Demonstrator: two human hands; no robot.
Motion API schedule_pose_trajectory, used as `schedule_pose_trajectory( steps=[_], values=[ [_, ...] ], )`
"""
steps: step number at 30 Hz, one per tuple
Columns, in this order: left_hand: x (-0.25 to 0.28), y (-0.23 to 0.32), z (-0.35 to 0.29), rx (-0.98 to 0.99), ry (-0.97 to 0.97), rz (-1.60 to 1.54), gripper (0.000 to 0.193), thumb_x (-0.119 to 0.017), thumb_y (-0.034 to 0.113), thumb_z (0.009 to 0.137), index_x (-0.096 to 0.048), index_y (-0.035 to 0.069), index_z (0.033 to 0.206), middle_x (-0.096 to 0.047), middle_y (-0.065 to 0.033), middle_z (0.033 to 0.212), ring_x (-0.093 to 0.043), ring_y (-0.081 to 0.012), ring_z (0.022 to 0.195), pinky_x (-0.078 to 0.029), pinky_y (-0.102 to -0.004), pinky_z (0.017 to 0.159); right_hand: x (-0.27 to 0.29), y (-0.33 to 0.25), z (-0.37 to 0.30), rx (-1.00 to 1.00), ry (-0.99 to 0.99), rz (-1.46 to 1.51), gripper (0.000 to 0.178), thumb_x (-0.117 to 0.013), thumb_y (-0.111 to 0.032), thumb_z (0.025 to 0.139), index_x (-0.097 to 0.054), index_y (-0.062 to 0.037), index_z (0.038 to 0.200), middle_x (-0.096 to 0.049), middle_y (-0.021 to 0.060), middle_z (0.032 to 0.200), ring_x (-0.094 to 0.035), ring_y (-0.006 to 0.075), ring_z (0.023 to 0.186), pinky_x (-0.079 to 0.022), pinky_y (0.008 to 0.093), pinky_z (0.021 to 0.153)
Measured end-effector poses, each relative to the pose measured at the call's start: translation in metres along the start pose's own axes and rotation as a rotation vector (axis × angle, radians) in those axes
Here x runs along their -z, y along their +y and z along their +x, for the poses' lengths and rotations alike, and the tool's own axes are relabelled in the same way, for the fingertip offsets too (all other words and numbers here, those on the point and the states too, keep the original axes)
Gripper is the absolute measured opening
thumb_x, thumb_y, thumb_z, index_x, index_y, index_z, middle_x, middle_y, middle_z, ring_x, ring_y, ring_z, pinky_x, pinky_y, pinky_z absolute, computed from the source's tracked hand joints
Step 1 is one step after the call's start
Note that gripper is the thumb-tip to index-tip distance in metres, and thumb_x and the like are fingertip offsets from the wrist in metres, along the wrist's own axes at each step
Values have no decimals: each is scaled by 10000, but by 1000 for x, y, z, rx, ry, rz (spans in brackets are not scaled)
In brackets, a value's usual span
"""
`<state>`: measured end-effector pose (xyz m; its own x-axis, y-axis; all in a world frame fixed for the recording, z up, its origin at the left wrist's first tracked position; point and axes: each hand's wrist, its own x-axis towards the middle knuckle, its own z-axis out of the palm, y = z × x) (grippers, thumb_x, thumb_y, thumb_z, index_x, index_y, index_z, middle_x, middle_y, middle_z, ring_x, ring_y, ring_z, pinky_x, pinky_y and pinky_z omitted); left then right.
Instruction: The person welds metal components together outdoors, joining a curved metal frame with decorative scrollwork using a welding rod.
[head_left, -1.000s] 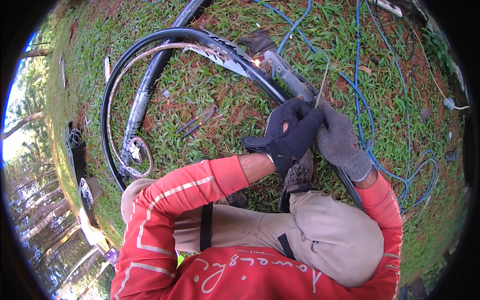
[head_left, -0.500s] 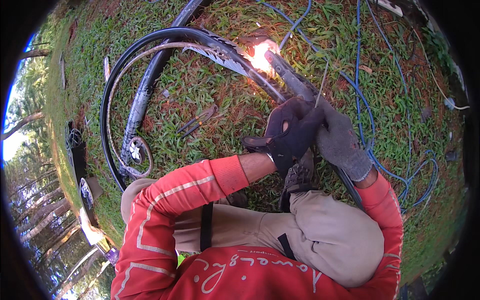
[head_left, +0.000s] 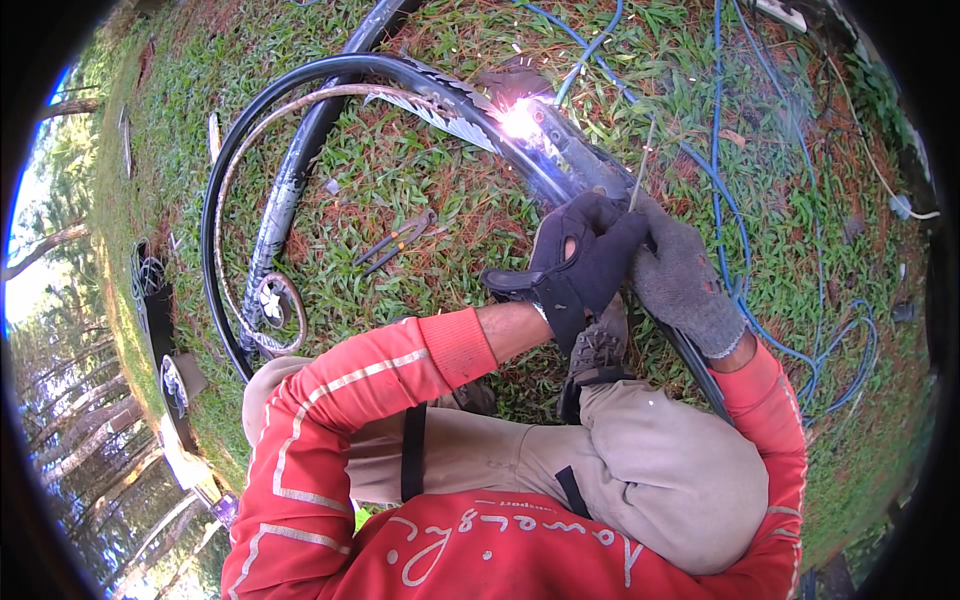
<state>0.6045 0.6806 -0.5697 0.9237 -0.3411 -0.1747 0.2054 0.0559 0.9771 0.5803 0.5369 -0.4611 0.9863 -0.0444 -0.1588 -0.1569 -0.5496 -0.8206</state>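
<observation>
My left hand [head_left: 590, 250], in a black glove with a hole at one knuckle, is closed against my right hand [head_left: 685, 275], in a grey knit glove. From between them runs a dark, jaw-like welding electrode holder [head_left: 575, 145], my right hand closed round its near end. A bright welding arc [head_left: 518, 122] burns at its far end, against a curved black metal tube [head_left: 530, 170]. The glare hides the contact point. A thin rod [head_left: 643, 165] sticks up between my hands. What my left fingers grip is hidden.
On the grass left of my hands lie pliers [head_left: 400, 240]. A straight tube [head_left: 285, 180] crosses the curved one, near cut feather-shaped metal [head_left: 435, 120]. Blue cables [head_left: 716, 130] trail to the right. My bent knee [head_left: 680, 470] is just below my hands.
The arc has turned from orange-yellow to white-violet, with sparks and a bluish haze around it. My hands and the holder have hardly moved.
</observation>
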Motion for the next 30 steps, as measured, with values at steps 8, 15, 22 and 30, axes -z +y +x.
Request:
schedule_pose_trajectory(
  steps=[8, 15, 22, 30],
  values=[
    [-4, 92, 9, 281, -125, 133, 219, -790, 234, 1024, -722, 31, 978, -746, -21, 844, -661, -67, 733, -557, -276, 652, 10, 12, -15, -59, 90, 31, 573, -642, -85, 954, -566, 93, 1493, -750, 338, 1105, -764, 491, 1078, -600, 524, 901],
    [-2, 92, 6, 351, -121, 227, 268, -806, 279, 1007, -718, 27, 986, -745, -32, 839, -679, -81, 718, -560, -278, 630, 12, 7, -14, -104, 9, 42, 586, -659, -108, 933, -576, 94, 1476, -763, 316, 1031, -780, 477, 995, -599, 529, 858],
    [-2, 94, 8, 392, -109, 192, 282, -795, 292, 996, -720, 21, 1009, -756, -43, 843, -696, -99, 712, -574, -289, 632, 5, 18, -13, -36, 61, 15, 592, -657, -123, 923, -579, 107, 1463, -762, 318, 1009, -782, 474, 982, -599, 524, 846],
    [8, 61, 9, -152, -257, 363, 127, -683, 121, 1066, -739, 11, 1038, -721, -31, 834, -714, -127, 800, -592, -304, 682, -1, 23, -7, 39, 68, -41, 533, -651, -106, 915, -610, 92, 1408, -746, 321, 975, -767, 496, 946, -586, 545, 824]
  ],
)
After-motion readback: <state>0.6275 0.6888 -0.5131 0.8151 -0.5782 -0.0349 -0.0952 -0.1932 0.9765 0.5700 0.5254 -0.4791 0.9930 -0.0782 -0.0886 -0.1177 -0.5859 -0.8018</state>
